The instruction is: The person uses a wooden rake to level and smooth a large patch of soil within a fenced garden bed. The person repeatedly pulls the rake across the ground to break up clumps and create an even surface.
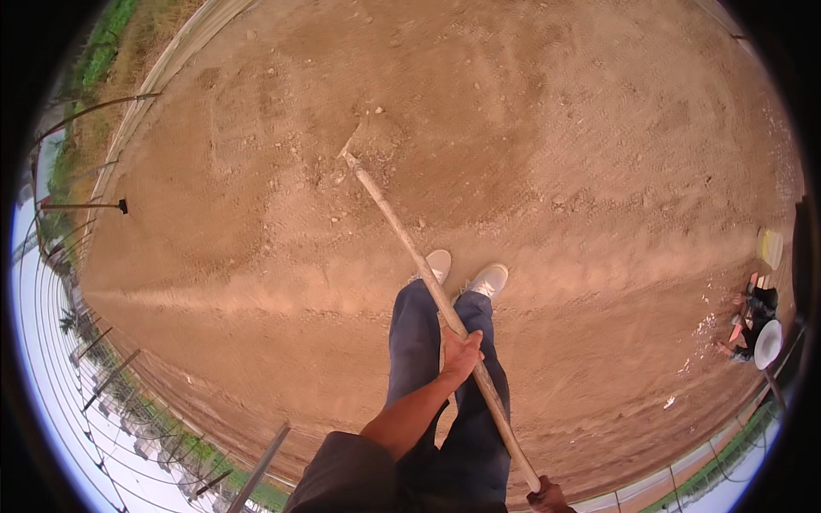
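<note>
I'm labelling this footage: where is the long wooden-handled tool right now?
In the head view, the long wooden-handled tool slants from the right hand at the lower edge, through the left hand, past the left shoe, to soil left of centre.

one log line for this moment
left hand: grips pole | right hand: grips pole | far end: at soil | shoes: on soil
</note>
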`<state>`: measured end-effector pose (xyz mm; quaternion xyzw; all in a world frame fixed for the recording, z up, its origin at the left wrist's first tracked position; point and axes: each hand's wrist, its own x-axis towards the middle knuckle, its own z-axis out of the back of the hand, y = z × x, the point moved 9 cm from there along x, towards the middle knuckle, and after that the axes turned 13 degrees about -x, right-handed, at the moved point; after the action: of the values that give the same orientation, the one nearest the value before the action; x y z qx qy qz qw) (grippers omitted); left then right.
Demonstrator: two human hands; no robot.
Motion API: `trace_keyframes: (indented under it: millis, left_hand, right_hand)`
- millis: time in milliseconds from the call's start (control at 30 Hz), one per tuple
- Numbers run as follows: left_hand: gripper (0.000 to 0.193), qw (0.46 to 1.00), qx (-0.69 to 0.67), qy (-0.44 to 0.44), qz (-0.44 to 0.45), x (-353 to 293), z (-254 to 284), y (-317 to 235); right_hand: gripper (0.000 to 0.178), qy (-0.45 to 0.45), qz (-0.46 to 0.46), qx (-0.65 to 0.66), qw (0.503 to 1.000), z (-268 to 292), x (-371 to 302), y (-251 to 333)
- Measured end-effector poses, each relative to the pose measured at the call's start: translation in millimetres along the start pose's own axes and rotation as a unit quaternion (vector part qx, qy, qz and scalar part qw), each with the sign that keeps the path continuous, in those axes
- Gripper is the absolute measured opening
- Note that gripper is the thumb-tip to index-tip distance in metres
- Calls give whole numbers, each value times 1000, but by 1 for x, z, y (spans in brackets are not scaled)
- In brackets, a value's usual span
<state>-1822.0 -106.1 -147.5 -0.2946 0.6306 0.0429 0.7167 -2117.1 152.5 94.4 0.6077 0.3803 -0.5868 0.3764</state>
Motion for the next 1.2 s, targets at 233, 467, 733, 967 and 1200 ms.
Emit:
trace_keyframes:
  millis: [233, 467, 733, 967, 1200]
  left_hand:
    - [43, 994, 40, -47, 88, -13, 49, 13]
    - [33, 993, 29, -86, 75, 28, 81, 13]
    - [28, 995, 58, -58, -63, 150, 157, -205]
    - [45, 898, 330, -132, -261, 183, 183, -377]
    - [62, 889, 387, -159, -188, 187, 162, -353]
  right_hand:
    - [46, 82, 57, 89, 991, 18, -17, 10]
    - [30, 42, 13, -58, 997, 43, 39, 30]
    - [31, -22, 143, 24, 989, 67, 129, 274]
    - [25, 6, 237, 190, 953, 134, 168, 540]
    - [24, -93, 223, 158, 957, 88, 175, 465]
